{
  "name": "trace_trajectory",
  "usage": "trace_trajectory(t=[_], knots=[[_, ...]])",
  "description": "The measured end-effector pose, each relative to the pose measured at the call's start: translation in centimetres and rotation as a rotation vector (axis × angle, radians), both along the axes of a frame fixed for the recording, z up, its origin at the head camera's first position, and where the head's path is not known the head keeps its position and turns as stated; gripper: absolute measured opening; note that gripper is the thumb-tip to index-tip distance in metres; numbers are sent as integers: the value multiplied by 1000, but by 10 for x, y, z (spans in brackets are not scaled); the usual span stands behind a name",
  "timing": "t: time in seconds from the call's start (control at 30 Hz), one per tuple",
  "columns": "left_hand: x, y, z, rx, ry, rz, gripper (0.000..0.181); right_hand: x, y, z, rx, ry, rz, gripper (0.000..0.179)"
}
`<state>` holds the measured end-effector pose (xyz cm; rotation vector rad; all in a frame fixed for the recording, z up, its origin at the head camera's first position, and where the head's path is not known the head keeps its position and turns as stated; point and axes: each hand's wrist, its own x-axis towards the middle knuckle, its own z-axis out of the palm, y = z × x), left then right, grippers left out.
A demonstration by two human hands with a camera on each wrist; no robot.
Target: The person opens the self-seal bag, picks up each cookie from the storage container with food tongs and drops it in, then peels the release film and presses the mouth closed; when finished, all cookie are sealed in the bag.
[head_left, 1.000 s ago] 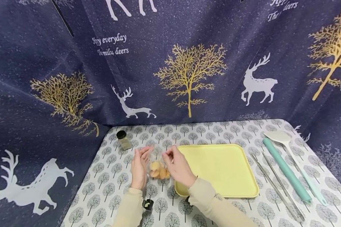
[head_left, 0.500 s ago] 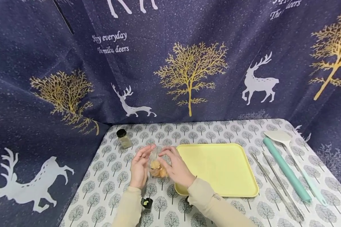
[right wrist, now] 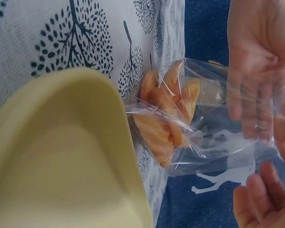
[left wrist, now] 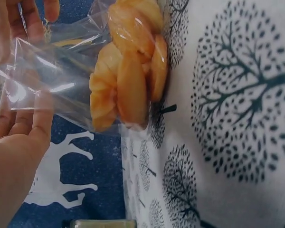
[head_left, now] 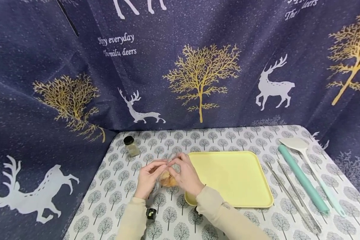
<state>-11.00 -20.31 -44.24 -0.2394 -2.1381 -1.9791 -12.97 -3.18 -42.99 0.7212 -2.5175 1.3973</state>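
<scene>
A clear plastic bag (right wrist: 209, 142) stands on the cloth with several golden-brown, pastry-like pieces (left wrist: 130, 80) at its bottom. My left hand (head_left: 148, 179) pinches the bag's upper edge between thumb and fingers; in the left wrist view its fingers lie behind the film. From the other side, my right hand (head_left: 188, 176) also pinches the top edge, its thumb close to the left thumb. The two hands meet over the pieces, which the fingers partly hide in the head view.
Just right of the bag is a yellow tray (head_left: 228, 180). A black-lidded jar (head_left: 132, 146) stands at the back left. At the right lie metal tongs (head_left: 311, 221), a teal rolling pin (head_left: 303, 180) and a pale turner (head_left: 294, 144). A patterned curtain (head_left: 180, 73) hangs behind.
The left hand's raised, straighter fingers have come in to pinch the bag's top edge. The right hand has shifted slightly, and both hands' fingertips have come together at the opening.
</scene>
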Motion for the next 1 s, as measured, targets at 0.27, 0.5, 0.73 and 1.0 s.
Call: trace_trajectory(t=[0.27, 0.5, 0.73, 1.0], knots=[[-2, -10, 5, 39, -17, 112, 23, -5, 10, 3, -96, -75, 47, 11], [0, -25, 13, 297, 22, 145, 30, -17, 28, 7, -249, -174, 31, 19], [1, -30, 6, 310, 26, 104, 30, -26, 33, 2, -294, -238, 39, 18], [4, -33, 4, 278, -6, 93, 32, -30, 34, 1, -344, -278, 38, 16]])
